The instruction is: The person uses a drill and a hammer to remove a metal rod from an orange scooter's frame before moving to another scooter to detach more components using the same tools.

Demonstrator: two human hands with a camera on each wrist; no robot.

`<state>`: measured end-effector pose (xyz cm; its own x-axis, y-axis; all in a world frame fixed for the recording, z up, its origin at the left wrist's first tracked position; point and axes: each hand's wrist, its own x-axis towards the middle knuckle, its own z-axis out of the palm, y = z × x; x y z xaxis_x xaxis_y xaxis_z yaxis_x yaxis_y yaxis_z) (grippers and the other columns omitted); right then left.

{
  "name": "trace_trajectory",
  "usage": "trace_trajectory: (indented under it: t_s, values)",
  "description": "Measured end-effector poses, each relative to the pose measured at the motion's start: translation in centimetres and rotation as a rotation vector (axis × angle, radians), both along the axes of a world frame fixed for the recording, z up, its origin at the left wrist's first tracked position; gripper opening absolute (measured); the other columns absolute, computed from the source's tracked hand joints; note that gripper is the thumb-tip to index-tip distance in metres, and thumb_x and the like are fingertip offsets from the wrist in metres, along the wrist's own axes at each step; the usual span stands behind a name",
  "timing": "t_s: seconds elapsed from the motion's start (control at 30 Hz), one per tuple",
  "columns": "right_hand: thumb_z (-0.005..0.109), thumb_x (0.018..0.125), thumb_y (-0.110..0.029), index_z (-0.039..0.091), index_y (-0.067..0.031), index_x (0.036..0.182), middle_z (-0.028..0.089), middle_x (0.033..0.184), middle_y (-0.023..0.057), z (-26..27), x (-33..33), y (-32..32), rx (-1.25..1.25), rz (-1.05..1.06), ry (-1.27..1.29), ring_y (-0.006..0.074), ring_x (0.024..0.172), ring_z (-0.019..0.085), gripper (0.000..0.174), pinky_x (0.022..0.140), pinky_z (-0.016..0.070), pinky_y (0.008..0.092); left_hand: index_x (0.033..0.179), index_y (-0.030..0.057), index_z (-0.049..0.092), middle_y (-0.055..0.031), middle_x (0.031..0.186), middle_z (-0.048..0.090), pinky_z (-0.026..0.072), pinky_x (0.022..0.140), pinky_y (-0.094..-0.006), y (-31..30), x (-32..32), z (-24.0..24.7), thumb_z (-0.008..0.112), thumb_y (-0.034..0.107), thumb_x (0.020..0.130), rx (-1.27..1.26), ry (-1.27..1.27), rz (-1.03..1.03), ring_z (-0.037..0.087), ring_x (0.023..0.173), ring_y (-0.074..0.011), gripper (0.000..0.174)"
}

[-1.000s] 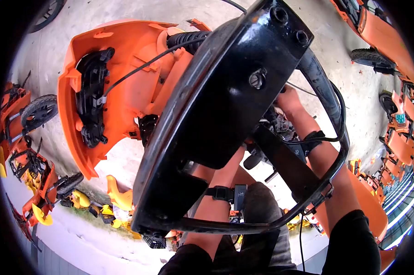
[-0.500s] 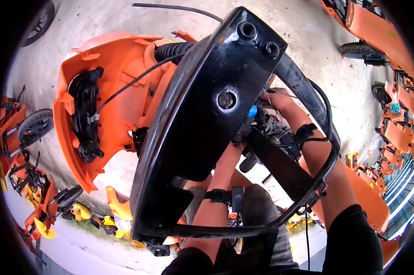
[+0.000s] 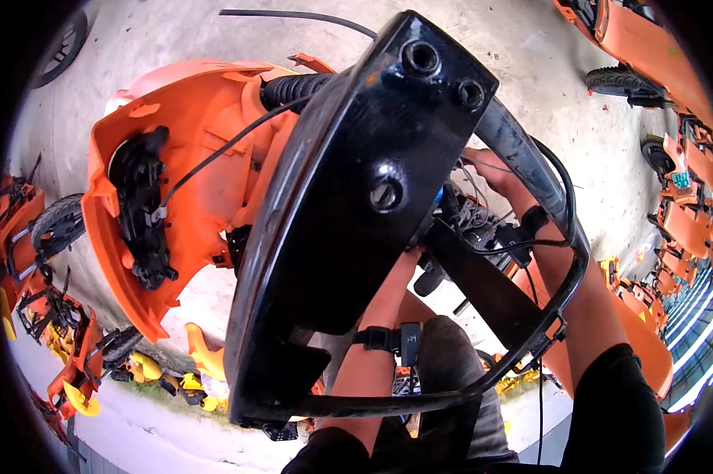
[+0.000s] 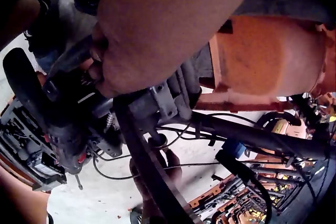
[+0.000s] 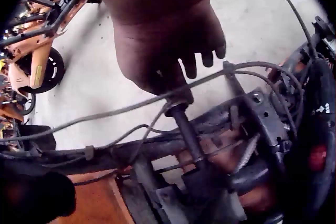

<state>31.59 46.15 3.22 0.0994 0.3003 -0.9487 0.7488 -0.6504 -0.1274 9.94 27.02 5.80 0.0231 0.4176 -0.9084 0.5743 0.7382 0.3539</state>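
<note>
A large black metal plate with a tubular hoop (image 3: 333, 229) fills the middle of the head view and hides my left hand there. In the right wrist view my right hand (image 5: 168, 50) pinches the flanged end of a black rod (image 5: 190, 137), its other fingers extended. Beyond the hoop, the same hand (image 3: 495, 170) shows in the head view. My left hand (image 4: 147, 40) bends its fingers round a dark metal part (image 4: 79, 79), mostly covered by the hand itself. A coil spring (image 5: 247, 155) sits near the rod. Thin cables (image 5: 105, 112) cross in front of my right fingers.
An orange body panel (image 3: 214, 150) with a black fitting (image 3: 139, 209) stands left of the plate. Orange vehicles (image 3: 664, 71) line the right side. Wheeled frames (image 3: 56, 217) and yellow parts (image 3: 206, 347) lie at left. The floor (image 3: 198, 31) is pale concrete.
The head view has shifted, so the plate and panel sit farther left than one second ago. A blue part visible half a second ago is now mostly hidden. My right hand stays beyond the hoop.
</note>
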Motion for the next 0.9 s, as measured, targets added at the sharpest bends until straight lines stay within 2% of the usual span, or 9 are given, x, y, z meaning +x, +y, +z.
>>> trace_trajectory:
  t_s: [0.4,0.5,0.57,0.6,0.67,0.73,0.83,0.87,0.9]
  values:
    - [0.055,0.092,-0.037,0.063,-0.0033,0.099,0.06,0.082,0.007,-2.9,1.1,1.5,0.398,-0.106,-0.068,0.0191,0.07,0.055,0.036,0.06,0.0437,0.035,0.101,0.0016,0.067,-0.0236,0.093,0.068,0.0522,0.082,-0.0466,0.3,-0.3,2.3,0.071,0.026,0.075,0.108,-0.001,0.058,0.066,0.09,-0.039,0.036]
    - [0.055,0.093,-0.035,0.061,-0.0029,0.101,0.059,0.082,0.0077,-3.1,4.8,2.3,0.615,-0.324,-0.108,0.0199,0.069,0.055,0.034,0.059,0.0445,0.0358,0.106,0.0043,0.066,-0.0233,0.093,0.068,0.0519,0.083,-0.0463,0.1,-0.8,3.4,0.073,0.027,0.075,0.263,-0.07,0.019,0.065,0.093,-0.0395,0.039]
    - [0.054,0.094,-0.034,0.06,-0.0026,0.102,0.059,0.082,0.0082,-3.1,8.4,1.3,0.793,-0.532,-0.08,0.0204,0.068,0.056,0.033,0.058,0.0451,0.0363,0.106,0.0039,0.066,-0.0225,0.094,0.068,0.0518,0.083,-0.0466,0.6,-2.1,4.7,0.073,0.028,0.075,0.079,-0.143,0.028,0.065,0.094,-0.0397,0.04]
    - [0.055,0.092,-0.035,0.06,-0.0027,0.097,0.057,0.077,0.0065,3.1,6.1,2.2,0.681,-0.843,-0.152,0.018,0.062,0.053,0.033,0.053,0.0418,0.0337,0.106,0.0033,0.065,-0.0226,0.094,0.068,0.0518,0.083,-0.0466,-0.4,-2.4,4.5,0.073,0.028,0.075,0.095,-0.135,-0.021,0.065,0.094,-0.0399,0.04]
    - [0.055,0.09,-0.039,0.059,-0.0054,0.089,0.053,0.07,0.0051,7.4,6.7,1.0,0.835,-1.159,-0.182,0.0151,0.054,0.047,0.034,0.048,0.0361,0.0308,0.104,0.0014,0.065,-0.024,0.096,0.067,0.0515,0.082,-0.0462,-2.3,-3.6,4.5,0.074,0.027,0.075,0.122,-0.13,-0.035,0.064,0.094,-0.0411,0.04]
    - [0.053,0.091,-0.044,0.057,-0.0125,0.088,0.054,0.072,0.0006,8.2,12.5,-3.0,0.789,-1.256,-0.223,0.0144,0.059,0.048,0.032,0.05,0.0393,0.0314,0.091,-0.001,0.068,-0.0242,0.089,0.068,0.0516,0.081,-0.0466,-3.8,-5.3,5.1,0.073,0.031,0.073,0.238,-0.094,0.042,0.065,0.093,-0.0407,0.037]
    - [0.044,0.093,-0.052,0.057,-0.0124,0.086,0.058,0.076,0.0058,11.1,18.8,-10.6,0.559,-1.202,-0.529,0.0187,0.066,0.054,0.043,0.056,0.0443,0.0345,0.09,0.001,0.07,-0.0216,0.082,0.069,0.0523,0.078,-0.0437,-5.9,-9.1,8.5,0.073,0.034,0.074,0.335,0.072,0.045,0.067,0.087,-0.0378,0.037]
    - [0.048,0.093,-0.051,0.059,-0.0068,0.083,0.062,0.075,0.0111,6.3,24.7,-16.6,0.543,-1.123,-0.606,0.0238,0.061,0.054,0.046,0.055,0.0455,0.0382,0.089,0.0019,0.071,-0.0197,0.08,0.069,0.0523,0.077,-0.0432,-6.4,-11.1,11.3,0.072,0.035,0.076,0.24,0.078,0.093,0.068,0.084,-0.0355,0.036]
    - [0.048,0.093,-0.044,0.058,-0.0054,0.098,0.059,0.095,0.0123,12.1,21.9,-17.9,0.314,-0.616,-0.594,0.0247,0.08,0.055,0.04,0.07,0.0447,0.0393,0.088,0.0027,0.072,-0.0177,0.078,0.07,0.0523,0.075,-0.0428,-6.8,-13.0,14.3,0.071,0.035,0.077,0.146,0.088,0.14,0.068,0.082,-0.0332,0.034]
